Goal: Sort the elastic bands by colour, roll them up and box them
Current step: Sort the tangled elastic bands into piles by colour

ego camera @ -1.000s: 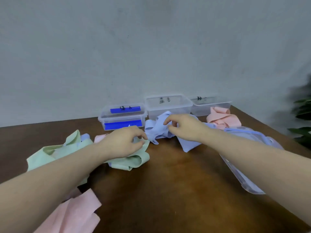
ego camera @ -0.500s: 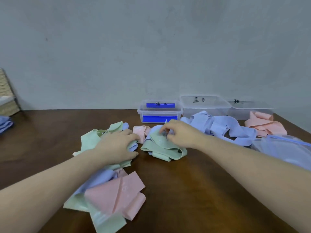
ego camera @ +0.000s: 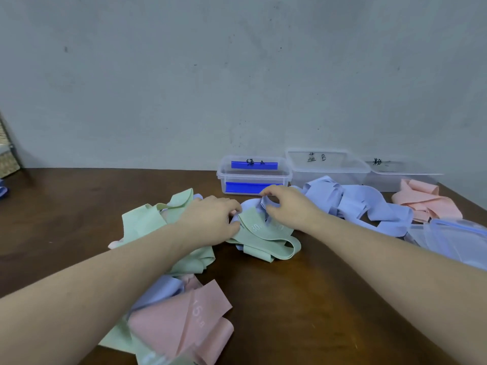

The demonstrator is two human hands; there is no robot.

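Green, blue and pink elastic bands lie mixed on a brown table [ego camera: 303, 299]. My left hand [ego camera: 210, 222] rests on the green heap [ego camera: 142, 222] and pinches the edge of a green band [ego camera: 266, 241] marked 30. My right hand [ego camera: 287, 206] pinches a blue band [ego camera: 253, 205] that lies tangled with that green band. A pile of blue bands [ego camera: 369, 206] sits to the right, with pink bands [ego camera: 424, 201] beyond it. A pink band [ego camera: 184, 320] marked 15 lies near me over blue and green ones.
Three clear labelled boxes stand against the wall: one with blue clips [ego camera: 253, 175], a middle one [ego camera: 326, 164] and a right one [ego camera: 395, 172]. A clear lid [ego camera: 453, 238] lies at the right edge. A woven basket [ego camera: 8, 154] is at far left.
The view has swung left, then closer. My right hand left the blue pile and came to the green band by my left hand, where it now lifts a blue band's edge.
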